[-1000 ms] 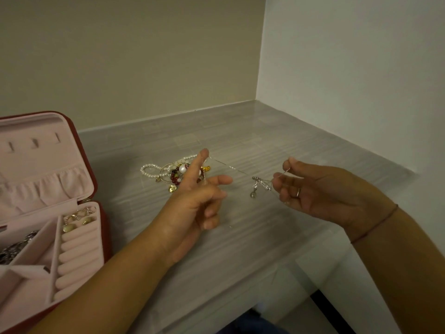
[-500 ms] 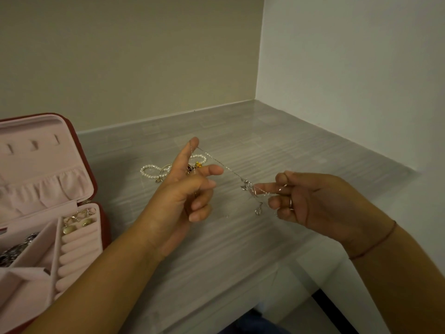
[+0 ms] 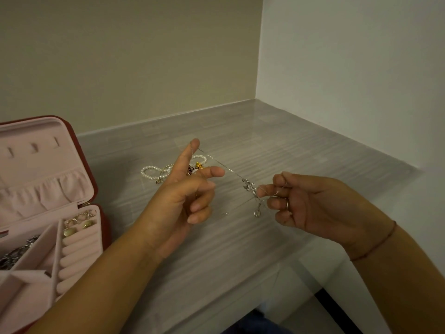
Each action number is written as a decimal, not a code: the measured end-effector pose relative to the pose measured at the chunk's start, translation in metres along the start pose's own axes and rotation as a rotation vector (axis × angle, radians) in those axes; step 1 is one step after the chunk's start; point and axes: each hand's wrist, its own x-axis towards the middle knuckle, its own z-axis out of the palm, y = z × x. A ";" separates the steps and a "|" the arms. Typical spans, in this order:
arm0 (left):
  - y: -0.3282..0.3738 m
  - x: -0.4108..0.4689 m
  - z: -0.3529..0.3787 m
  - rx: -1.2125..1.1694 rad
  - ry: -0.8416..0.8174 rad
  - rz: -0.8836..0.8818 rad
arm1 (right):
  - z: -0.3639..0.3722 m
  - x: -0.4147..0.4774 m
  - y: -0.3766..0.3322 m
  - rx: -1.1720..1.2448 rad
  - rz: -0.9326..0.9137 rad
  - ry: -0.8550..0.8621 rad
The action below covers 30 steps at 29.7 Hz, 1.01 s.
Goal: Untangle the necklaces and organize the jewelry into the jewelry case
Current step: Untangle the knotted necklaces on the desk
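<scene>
A thin silver necklace chain [image 3: 226, 168] is stretched in the air between my hands, above the grey counter. It hooks over the raised index fingertip of my left hand [image 3: 183, 196], whose lower fingers are curled. My right hand [image 3: 313, 206] pinches the chain's other end, beside a small silver pendant cluster [image 3: 248, 185]. A clasp [image 3: 257, 213] dangles below it. A pearl necklace [image 3: 150, 173] and a small tangle with a gold charm [image 3: 198, 165] lie on the counter behind my left hand. At the left stands the open pink-lined jewelry case [image 3: 79, 239].
The case holds earrings [image 3: 79, 221] on its ring rolls and dark jewelry [image 3: 14, 254] in a left compartment; its lid [image 3: 48, 165] stands upright. Walls close off the counter [image 3: 301, 145] at the back and right. Its front edge runs below my forearms.
My left hand rose with the chain over its index finger. My right hand moved in and closed its pinch on the chain by the pendant, and the clasp now hangs lower.
</scene>
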 end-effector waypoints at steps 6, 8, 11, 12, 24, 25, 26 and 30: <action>0.001 -0.002 0.001 0.024 -0.046 0.001 | 0.006 -0.002 -0.001 -0.250 -0.023 0.053; 0.001 -0.003 0.002 0.037 -0.056 0.002 | 0.005 -0.003 0.001 -0.298 -0.049 0.056; 0.002 -0.003 0.001 0.034 -0.054 0.011 | 0.004 -0.004 0.002 -0.365 -0.093 0.083; 0.002 -0.002 0.000 0.029 -0.052 0.016 | 0.004 -0.004 0.002 -0.382 -0.108 0.105; 0.003 0.000 -0.003 -0.025 -0.011 0.035 | 0.003 -0.005 -0.012 0.075 -0.362 0.174; 0.003 0.000 -0.003 -0.023 -0.007 0.035 | 0.004 -0.004 -0.011 0.111 -0.361 0.153; 0.002 0.000 -0.002 -0.023 -0.003 0.036 | 0.004 -0.004 -0.011 0.143 -0.364 0.131; 0.002 0.001 -0.001 -0.027 0.006 0.038 | 0.012 -0.001 -0.007 0.126 -0.342 0.120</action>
